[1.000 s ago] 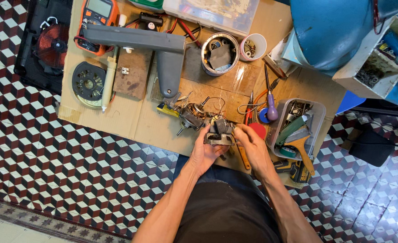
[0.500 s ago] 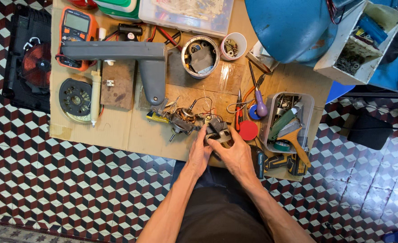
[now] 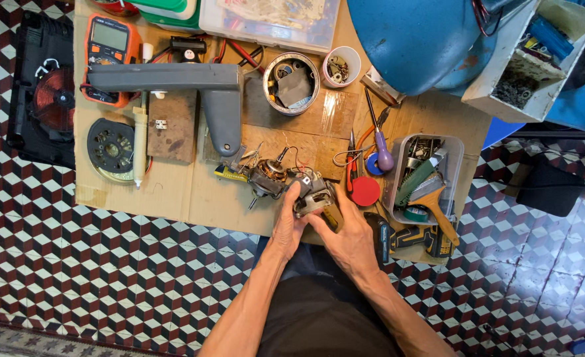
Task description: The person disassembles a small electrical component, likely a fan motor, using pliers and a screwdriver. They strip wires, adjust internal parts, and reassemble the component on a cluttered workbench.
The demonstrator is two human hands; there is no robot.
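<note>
At the near edge of the surface (image 3: 173, 192), both hands grip a small metal motor part (image 3: 313, 196): left hand (image 3: 291, 228) closed on its left side, right hand (image 3: 350, 239) cupping it from below. Thin wires tie it to the wound motor core (image 3: 268, 177) just beside it. Risk: pulling the part away may snap these wires, or drag the core off the edge.
</note>
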